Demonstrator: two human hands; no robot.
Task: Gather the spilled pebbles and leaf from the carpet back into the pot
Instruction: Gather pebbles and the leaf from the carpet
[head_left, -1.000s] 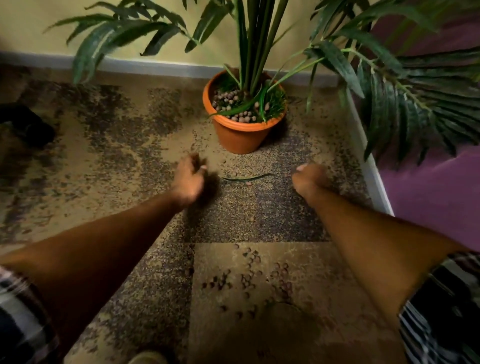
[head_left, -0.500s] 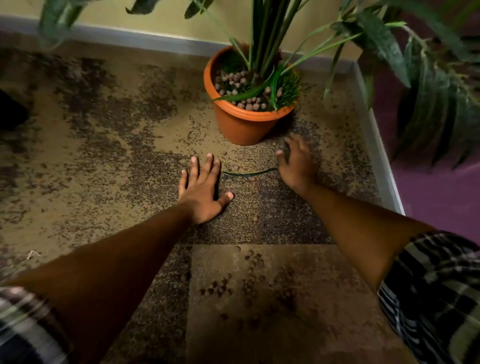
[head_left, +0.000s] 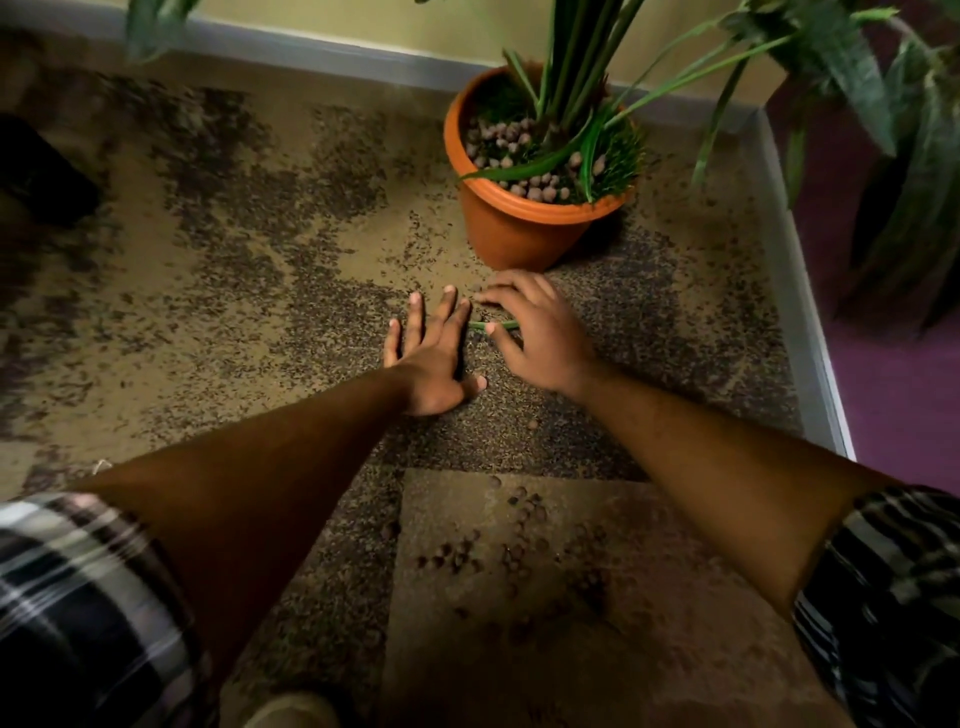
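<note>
Mid-frame, just below the pot (head_left: 519, 228), my right hand (head_left: 540, 332) curls its fingers (head_left: 498, 340) onto the leaf (head_left: 493, 326); my left hand (head_left: 431, 358) lies flat, fingers spread. Pebbles (head_left: 519, 540) wait lower centre on the carpet (head_left: 260, 291). Next, likely: lift leaf, drop into pot.

Both forearms are bare below rolled plaid sleeves (head_left: 78, 587) checked in black, white and grey.

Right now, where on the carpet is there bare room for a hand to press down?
Free: the carpet left of the left hand. Crowded: between both arms, where spilled pebbles lie, and before the pot, where the right hand covers the leaf.
</note>
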